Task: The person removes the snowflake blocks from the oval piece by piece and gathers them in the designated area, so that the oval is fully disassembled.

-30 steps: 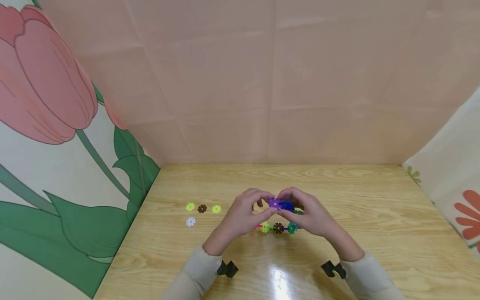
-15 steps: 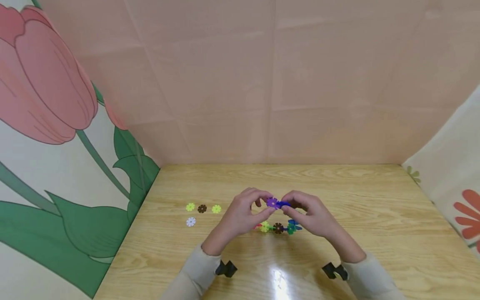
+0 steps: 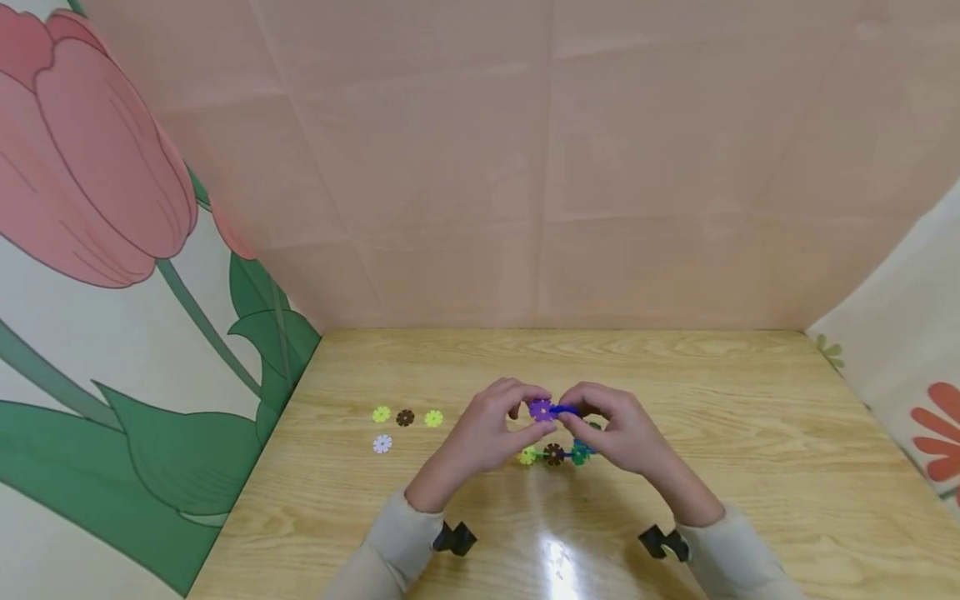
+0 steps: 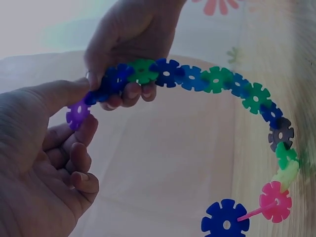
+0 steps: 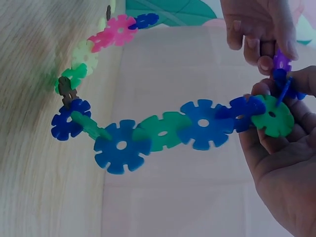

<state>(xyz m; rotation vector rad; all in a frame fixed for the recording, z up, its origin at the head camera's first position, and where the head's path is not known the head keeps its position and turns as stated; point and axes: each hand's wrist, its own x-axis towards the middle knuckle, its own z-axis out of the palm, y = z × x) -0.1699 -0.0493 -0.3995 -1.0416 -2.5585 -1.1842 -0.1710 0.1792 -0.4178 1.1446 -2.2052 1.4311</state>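
Observation:
My left hand (image 3: 491,427) pinches a purple notched plastic disc (image 3: 541,410) between thumb and fingers. Beside it, my right hand (image 3: 618,429) grips the blue disc (image 3: 567,410) at the end of a chain of interlocking snowflake discs. Purple and blue meet at their edges; how deeply their slots engage is hard to tell. From the right hand the chain curves down through blue, teal (image 5: 122,146) and green discs, then a brown disc (image 4: 281,134), a pale yellow one and pink ones (image 4: 275,202), to a dark blue disc (image 4: 225,220). The right fingers partly cover the discs nearest them.
Loose discs lie on the wooden table (image 3: 330,500) left of the hands: two yellow ones (image 3: 433,418), a brown one (image 3: 405,417) and a white one (image 3: 382,443). A pink cloth (image 3: 540,208) hangs behind the table, with flower-print panels at both sides.
Both hands stay close together, with the purple disc shifting slightly left. The blue disc beside it has turned from a bunched, broader look to nearly edge-on. The loose discs have not moved.

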